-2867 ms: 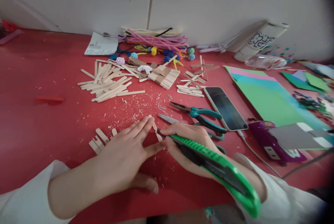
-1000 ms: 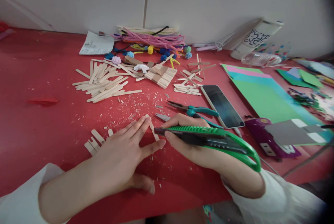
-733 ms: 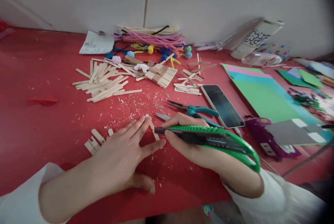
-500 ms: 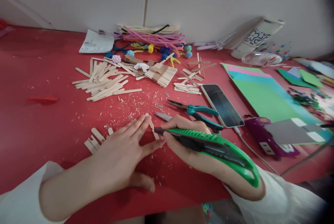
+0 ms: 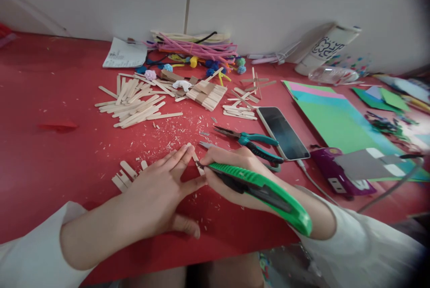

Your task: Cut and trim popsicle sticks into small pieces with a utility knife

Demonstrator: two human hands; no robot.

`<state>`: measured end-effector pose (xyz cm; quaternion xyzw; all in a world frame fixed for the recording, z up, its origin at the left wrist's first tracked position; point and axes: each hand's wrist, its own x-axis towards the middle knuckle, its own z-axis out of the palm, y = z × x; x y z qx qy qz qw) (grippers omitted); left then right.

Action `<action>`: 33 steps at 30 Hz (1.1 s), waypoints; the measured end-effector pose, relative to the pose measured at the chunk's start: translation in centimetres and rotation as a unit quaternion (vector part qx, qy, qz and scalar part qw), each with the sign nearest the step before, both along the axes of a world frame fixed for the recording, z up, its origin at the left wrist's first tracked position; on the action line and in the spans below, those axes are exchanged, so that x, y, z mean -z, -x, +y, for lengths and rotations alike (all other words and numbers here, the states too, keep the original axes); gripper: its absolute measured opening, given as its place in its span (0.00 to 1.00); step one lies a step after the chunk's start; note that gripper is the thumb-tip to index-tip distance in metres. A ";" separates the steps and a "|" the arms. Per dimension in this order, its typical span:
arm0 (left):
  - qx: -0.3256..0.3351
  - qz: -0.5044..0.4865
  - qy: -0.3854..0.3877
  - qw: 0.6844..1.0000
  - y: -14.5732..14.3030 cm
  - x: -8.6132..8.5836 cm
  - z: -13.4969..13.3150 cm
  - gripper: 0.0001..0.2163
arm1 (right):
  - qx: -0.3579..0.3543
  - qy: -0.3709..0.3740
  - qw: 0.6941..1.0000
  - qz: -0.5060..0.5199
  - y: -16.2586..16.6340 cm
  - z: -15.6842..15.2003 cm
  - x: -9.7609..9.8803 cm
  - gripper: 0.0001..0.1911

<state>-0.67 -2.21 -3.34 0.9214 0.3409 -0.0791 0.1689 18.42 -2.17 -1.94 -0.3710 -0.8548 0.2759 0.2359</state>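
My right hand (image 5: 231,167) is closed around a green utility knife (image 5: 262,185), its tip resting against a small wooden craft stick (image 5: 195,158) on the red table. My left hand (image 5: 161,189) lies with fingers spread, pinning that stick down: two fingertips press its far end and the forefinger reaches its near end. The thumb sits apart on the table. Part of the stick's near end is hidden by the fingers and the blade. Several cut stick pieces (image 5: 124,176) lie just left of my left hand, partly covered by it.
Wood shavings (image 5: 161,133) litter the table beyond my hands. Loose craft sticks (image 5: 134,104) are heaped farther back. Teal-handled pliers (image 5: 248,140), a phone (image 5: 284,133) with a cable and green paper sheets (image 5: 329,113) lie to the right. Pink pipe cleaners (image 5: 198,48) are by the wall.
My right hand has shifted slightly left, and the knife's rear end has swung left and lies lower across the wrist. The left hand keeps its place on the stick.
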 end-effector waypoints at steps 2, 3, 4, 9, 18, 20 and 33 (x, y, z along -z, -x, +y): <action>-0.001 -0.002 0.001 1.000 0.0 0.0 0.0 0.36 | -0.022 -0.020 1.000 -0.004 -0.4 0.1 0.1 0.06; -0.003 -0.005 0.001 1.000 0.0 0.0 0.0 0.36 | -0.042 -0.030 0.999 -0.005 -0.7 0.2 0.2 0.06; -0.005 -0.011 0.001 1.000 0.0 0.1 0.0 0.36 | -0.065 -0.043 0.997 -0.005 -0.9 0.2 0.3 0.06; 0.000 -0.037 -0.014 0.999 0.4 0.8 -0.1 0.39 | -0.121 -0.066 0.988 -0.073 -1.8 -0.2 0.2 0.10; 0.009 -0.041 -0.029 0.999 0.5 1.1 -0.1 0.40 | -0.146 -0.113 0.973 -0.136 -1.9 -0.6 -0.3 0.15; 0.006 -0.044 -0.027 0.999 0.5 1.0 -0.1 0.40 | -0.141 -0.097 0.980 -0.106 -2.0 -0.6 -0.2 0.13; -0.004 0.000 0.026 1.000 -0.1 0.2 0.3 0.42 | 0.044 0.058 0.997 0.025 -1.8 0.0 1.1 0.06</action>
